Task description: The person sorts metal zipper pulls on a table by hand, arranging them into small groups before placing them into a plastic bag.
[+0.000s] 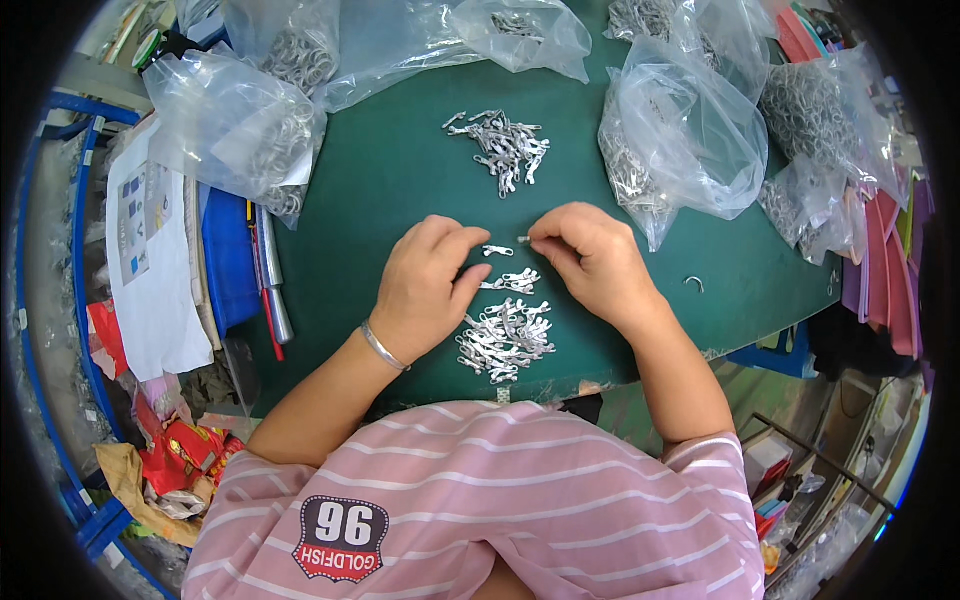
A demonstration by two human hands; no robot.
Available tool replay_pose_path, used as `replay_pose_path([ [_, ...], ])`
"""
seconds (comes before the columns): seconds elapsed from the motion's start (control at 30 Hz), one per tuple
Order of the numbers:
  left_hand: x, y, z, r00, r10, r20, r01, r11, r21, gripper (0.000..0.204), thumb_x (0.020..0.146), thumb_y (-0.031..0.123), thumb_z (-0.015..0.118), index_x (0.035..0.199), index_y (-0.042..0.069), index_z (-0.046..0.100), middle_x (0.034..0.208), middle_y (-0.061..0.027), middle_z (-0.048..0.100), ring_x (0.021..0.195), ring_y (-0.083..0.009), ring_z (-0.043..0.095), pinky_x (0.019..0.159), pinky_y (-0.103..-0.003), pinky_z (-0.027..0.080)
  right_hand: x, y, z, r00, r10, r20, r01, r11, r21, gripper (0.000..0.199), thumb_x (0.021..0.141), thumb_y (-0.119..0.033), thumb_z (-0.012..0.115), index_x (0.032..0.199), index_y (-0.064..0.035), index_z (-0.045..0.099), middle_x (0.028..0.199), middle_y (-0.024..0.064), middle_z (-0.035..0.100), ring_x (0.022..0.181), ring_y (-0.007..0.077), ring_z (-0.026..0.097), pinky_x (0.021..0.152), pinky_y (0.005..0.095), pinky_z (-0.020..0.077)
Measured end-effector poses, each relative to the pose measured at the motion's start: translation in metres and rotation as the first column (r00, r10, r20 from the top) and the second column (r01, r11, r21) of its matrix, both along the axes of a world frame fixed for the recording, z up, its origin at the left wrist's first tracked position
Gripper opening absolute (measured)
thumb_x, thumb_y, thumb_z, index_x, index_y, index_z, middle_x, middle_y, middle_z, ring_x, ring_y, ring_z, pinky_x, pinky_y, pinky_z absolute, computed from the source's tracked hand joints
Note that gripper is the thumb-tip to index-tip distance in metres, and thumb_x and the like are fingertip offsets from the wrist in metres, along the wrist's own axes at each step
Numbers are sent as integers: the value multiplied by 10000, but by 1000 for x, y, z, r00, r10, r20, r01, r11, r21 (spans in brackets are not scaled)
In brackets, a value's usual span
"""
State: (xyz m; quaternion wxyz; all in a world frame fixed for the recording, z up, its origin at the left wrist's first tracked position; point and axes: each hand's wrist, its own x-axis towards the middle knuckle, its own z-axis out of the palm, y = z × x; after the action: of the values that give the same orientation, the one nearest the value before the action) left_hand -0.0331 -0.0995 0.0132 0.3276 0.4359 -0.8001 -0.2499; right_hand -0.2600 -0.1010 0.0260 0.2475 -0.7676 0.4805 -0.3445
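My right hand (590, 255) pinches a small silver metal piece (523, 239) between thumb and fingertips, just above the green tabletop. To its left, my left hand (428, 283) rests with thumb and index finger apart, holding nothing that I can see. One loose silver metal piece (497, 250), elongated with looped ends, lies between the two hands. Closer to me are a small cluster of such pieces (515, 281) and a larger pile (505, 338). Another pile (508, 150) lies farther off, beyond both hands. Their exact kind is too small to make out.
Clear plastic bags of metal parts (255, 130) stand at the far left, with another open bag (690, 140) at the far right. A curved metal piece (694, 281) lies right of my right hand. Pens (270, 290) and a blue tray (228, 250) line the left edge.
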Motion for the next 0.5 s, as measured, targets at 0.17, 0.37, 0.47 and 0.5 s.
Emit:
replay_pose_path([
  [0.17, -5, -6, -2, 999, -16, 50, 19, 998, -61, 184, 776, 28, 799, 920, 32, 686, 936, -113, 611, 840, -309, 624, 747, -396, 510, -6, -1, 1, 995, -98, -17, 98, 995, -13, 108, 846, 19, 711, 947, -18, 708, 950, 137, 678, 871, 343, 675, 775, 408, 556],
  [0.37, 1, -6, 2, 996, -50, 70, 52, 998, -22, 188, 775, 34, 808, 903, 26, 671, 928, -117, 618, 823, -297, 624, 724, -387, 512, -17, 4, 3, 997, -80, -12, 80, 997, 18, 142, 836, 24, 722, 973, -9, 709, 966, 127, 670, 883, 335, 661, 770, 404, 548],
  [0.47, 1, -6, 3, 998, -61, 36, 60, 998, 17, 188, 785, 23, 800, 925, 25, 674, 943, -116, 620, 816, -289, 623, 713, -379, 514, -8, 8, -1, 999, -30, -33, 29, 999, -14, 173, 814, 19, 738, 981, -17, 711, 980, 112, 661, 912, 325, 636, 795, 406, 534],
  [0.5, 0, -7, 2, 999, -47, -1, 47, 999, 22, 187, 791, 16, 794, 937, 25, 677, 952, -116, 620, 817, -287, 623, 710, -376, 515, -6, 9, -3, 999, -16, -42, 15, 1000, -19, 183, 806, 17, 743, 983, -20, 712, 983, 107, 657, 923, 322, 626, 805, 407, 529],
])
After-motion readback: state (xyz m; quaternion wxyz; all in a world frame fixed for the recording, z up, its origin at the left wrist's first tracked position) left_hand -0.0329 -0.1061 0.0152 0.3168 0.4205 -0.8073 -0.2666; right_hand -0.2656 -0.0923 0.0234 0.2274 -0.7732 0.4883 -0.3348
